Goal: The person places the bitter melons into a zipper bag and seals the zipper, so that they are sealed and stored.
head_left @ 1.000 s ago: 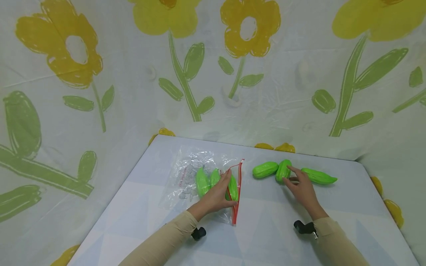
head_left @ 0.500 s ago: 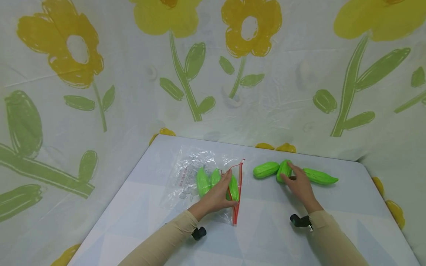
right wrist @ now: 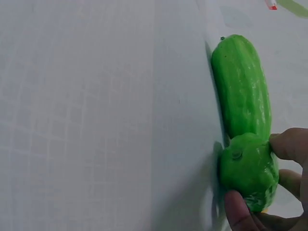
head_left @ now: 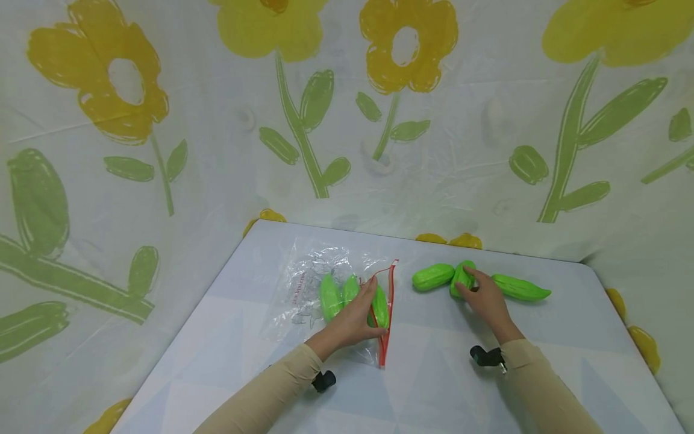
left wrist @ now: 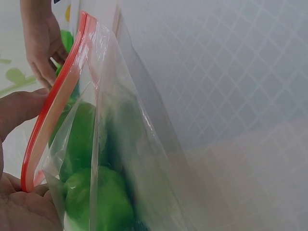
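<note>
The held gourd (head_left: 459,284) lies on the far part of the worktop (head_left: 428,380), right of centre, its long axis running away from the person, the far end leaning slightly right in the head view. Its blunt end with the round scar faces the right wrist camera. The right grip (head_left: 490,301) is closed round it, thumb at the near left side and fingers over the far right, parted only by the gourd's width.

Just beside it on the left, the second gourd (head_left: 432,277) lies crosswise, its right end close against the held one. To the right, partly behind the hand, the tapered gourd (head_left: 523,289) points its tip rightward and a little toward the person.

Farther left lies the clear zip bag (head_left: 295,289), its red-edged mouth facing right. Inside, three bagged gourds (head_left: 330,296) sit side by side, long axes running roughly away from the person. The left grip (head_left: 352,316) is spread wide over the bag, thumb well apart from the fingers, touching the red edge.

Beige sleeves (head_left: 265,392) cover both forearms, and a flower-printed curtain (head_left: 466,138) hangs behind.
</note>
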`<control>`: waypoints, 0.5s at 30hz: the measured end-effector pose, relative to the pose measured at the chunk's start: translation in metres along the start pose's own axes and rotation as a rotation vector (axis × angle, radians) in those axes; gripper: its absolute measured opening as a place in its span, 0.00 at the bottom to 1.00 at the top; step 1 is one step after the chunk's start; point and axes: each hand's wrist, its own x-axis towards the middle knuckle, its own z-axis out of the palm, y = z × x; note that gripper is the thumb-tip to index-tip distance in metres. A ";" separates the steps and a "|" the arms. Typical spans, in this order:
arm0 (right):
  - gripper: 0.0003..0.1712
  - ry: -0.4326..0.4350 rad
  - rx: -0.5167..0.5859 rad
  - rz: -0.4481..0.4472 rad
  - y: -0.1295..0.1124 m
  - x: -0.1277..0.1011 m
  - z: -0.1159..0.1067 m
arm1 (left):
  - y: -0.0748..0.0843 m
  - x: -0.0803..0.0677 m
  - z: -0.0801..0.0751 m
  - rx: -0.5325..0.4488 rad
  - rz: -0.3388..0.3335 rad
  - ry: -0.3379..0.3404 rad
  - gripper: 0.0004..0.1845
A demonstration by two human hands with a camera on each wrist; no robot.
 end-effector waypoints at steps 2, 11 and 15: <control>0.36 -0.008 0.002 0.006 -0.001 -0.001 0.000 | 0.000 0.000 0.000 -0.003 -0.004 -0.003 0.61; 0.37 -0.035 0.035 0.017 -0.001 -0.010 -0.002 | 0.001 -0.002 -0.001 -0.010 -0.005 -0.005 0.60; 0.38 -0.042 0.029 0.017 -0.001 -0.016 -0.002 | 0.001 -0.002 -0.002 -0.017 -0.012 -0.010 0.60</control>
